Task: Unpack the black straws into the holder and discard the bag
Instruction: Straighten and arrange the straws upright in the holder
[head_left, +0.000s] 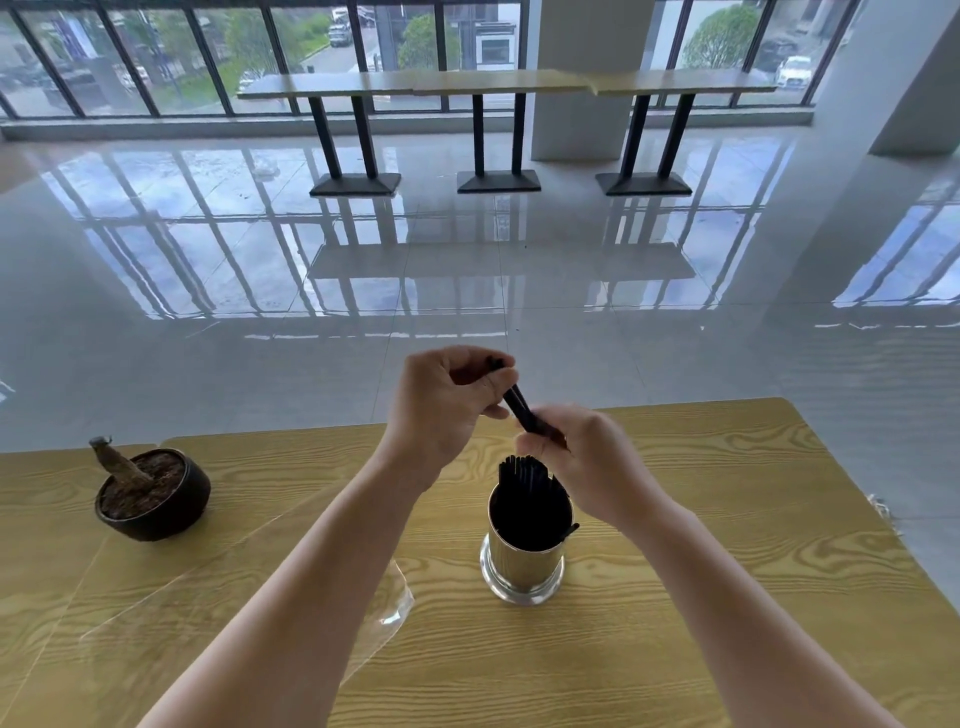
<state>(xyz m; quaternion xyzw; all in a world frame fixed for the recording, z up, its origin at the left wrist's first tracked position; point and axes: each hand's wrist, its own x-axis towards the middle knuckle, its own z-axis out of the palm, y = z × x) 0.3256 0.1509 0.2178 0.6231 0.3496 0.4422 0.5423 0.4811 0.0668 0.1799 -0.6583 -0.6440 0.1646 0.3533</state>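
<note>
A shiny metal holder (523, 564) stands on the wooden table (727, 519), with several black straws (525, 480) upright inside it. Above the holder, both hands share a small bundle of black straws (518, 405) held at a slant. My left hand (441, 400) grips its upper end. My right hand (587, 462) grips its lower end, just above the holder's mouth. A clear plastic bag (387, 613) lies flat on the table under my left forearm, partly hidden by it.
A dark round pot (156, 499) with a brown stump stands at the table's left. The table's far edge runs just behind my hands; beyond it lies glossy floor, then long tables (498, 85) by the windows.
</note>
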